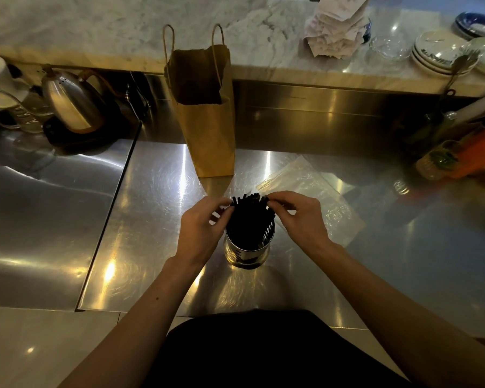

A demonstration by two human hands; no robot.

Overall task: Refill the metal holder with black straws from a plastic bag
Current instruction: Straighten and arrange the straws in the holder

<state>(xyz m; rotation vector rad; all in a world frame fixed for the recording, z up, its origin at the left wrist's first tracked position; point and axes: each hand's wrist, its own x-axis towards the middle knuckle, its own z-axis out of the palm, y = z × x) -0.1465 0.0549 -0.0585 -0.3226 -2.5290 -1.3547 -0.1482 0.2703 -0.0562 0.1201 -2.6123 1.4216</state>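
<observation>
One metal holder point(249, 249) stands at the centre of the steel counter point(157, 219), packed with a bundle of black straws point(249, 217) too dense to count. The left hand point(199, 228) and right hand point(300, 217) curl in from either side, and their fingertips pinch the straw tops. One clear plastic bag point(319, 191) lies flat just right of the holder, partly behind the right hand. One brown paper bag point(207, 121) stands upright behind it, with a kettle point(70, 99) at upper left and stacked plates point(437, 54) at upper right.
</observation>
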